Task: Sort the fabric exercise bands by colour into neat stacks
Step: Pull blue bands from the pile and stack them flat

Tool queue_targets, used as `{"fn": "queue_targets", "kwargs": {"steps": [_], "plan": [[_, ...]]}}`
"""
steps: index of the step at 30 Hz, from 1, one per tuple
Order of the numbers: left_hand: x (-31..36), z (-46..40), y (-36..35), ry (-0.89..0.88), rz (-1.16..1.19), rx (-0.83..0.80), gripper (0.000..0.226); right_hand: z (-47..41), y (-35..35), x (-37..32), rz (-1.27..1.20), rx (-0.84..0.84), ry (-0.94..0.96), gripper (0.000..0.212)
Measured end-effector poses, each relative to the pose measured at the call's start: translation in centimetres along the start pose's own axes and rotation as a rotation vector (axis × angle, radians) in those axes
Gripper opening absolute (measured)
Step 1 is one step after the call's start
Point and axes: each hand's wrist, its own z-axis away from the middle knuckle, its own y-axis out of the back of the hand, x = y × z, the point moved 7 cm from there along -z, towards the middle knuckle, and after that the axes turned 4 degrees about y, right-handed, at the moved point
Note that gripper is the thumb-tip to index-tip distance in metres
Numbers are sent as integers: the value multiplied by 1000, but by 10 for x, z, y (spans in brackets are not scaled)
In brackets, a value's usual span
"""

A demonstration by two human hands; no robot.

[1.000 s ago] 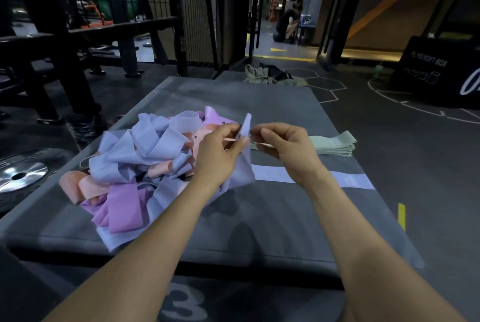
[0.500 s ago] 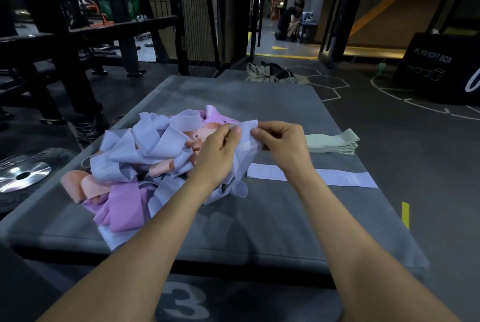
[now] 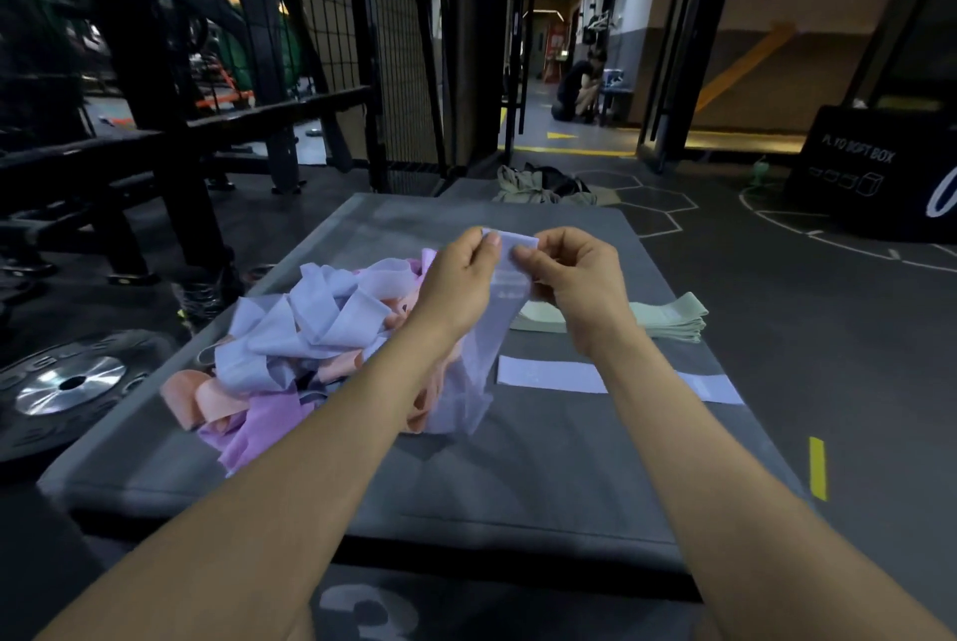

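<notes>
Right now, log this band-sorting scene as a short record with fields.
left hand: pinches the top edge of the lilac band
right hand: pinches the same edge from the other side
lilac band: held up, hanging down to the mat
unsorted pile: lilac, peach and pink bands tangled on the mat's left
green stack: folded, on the right behind the right hand
flat lilac band: laid out on the mat, nearer than the green stack

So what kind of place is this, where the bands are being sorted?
Most likely a gym: a weight plate lies on the floor at left, a black box marked as a plyo soft box stands at right, and black rack frames stand behind.
</notes>
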Motion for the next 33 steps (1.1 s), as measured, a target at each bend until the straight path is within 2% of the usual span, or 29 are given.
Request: {"fn": "queue_targets", "kwargs": {"steps": [4,5,8,11,15,19,22,24,26,29,31,33], "plan": [[41,-4,8,-106,28,11,49,-3,-2,-48,56,-50,60,17],[52,-5,10,-122,31,9,48,-4,-1,-61,87,-52,80,18],[84,-2,14,-169,82,-2,26,-6,4,-94,199,-46,163,21],[98,3,12,-171,119,-30,27,-4,11,-117,299,3,248,23],[95,10,-2,-148,96,-101,21,1,23,-122,326,58,254,26],[98,10,-13,-169,28,-121,24,7,31,-118,359,-3,231,10],[106,15,-26,-196,0,-184,24,8,42,-119,441,14,245,9],[98,15,-32,-164,55,-218,15,7,46,-121,457,56,258,16],[82,16,-43,-63,74,-287,19,4,57,-120,428,139,248,21],[46,23,-59,80,-30,-405,25,-1,85,-108,386,298,190,15],[26,28,-66,115,-92,-474,27,0,108,-95,338,404,135,14],[8,32,-65,145,-165,-514,18,5,132,-78,309,503,71,11]]}}
